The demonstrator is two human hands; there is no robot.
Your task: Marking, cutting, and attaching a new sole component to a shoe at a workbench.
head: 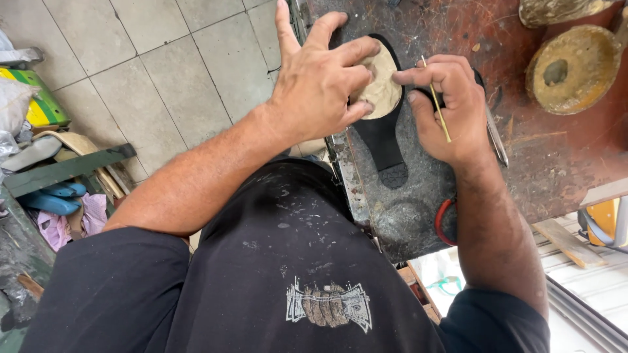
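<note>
Left hand (320,82) lies spread over the front of a black shoe sole (381,134), its fingers pressing a beige insole piece (383,85) down onto the wide forepart. It grips nothing; the palm is flat and the fingers are fanned. Right hand (451,108) rests just beside it on the far edge of the sole, closed narrowly around a thin yellow stick (437,101) that runs slantwise across the knuckles, while its forefinger and thumb touch the edge of the beige piece.

The sole lies flat on a worn, stained work surface (562,163), heel end pointing toward the person, near the surface's metal edge (343,170). A round, glue-crusted dish (575,68) sits well apart at the far right, and a second crusted vessel (556,10) shows at the top edge. A red ring (439,222) peeks from under the right forearm. On the tiled floor (170,72) to the left lie blue soles (52,199) and other scraps.

The likeliest slip, as it looks, is the beige piece creeping sideways under uneven finger pressure, so that it sits crooked on the forepart or wrinkles at its rim. The stick could also smear or scratch the beige face if the right hand rolls. With the sole so near the edge, a hard push could nudge it toward the floor.
</note>
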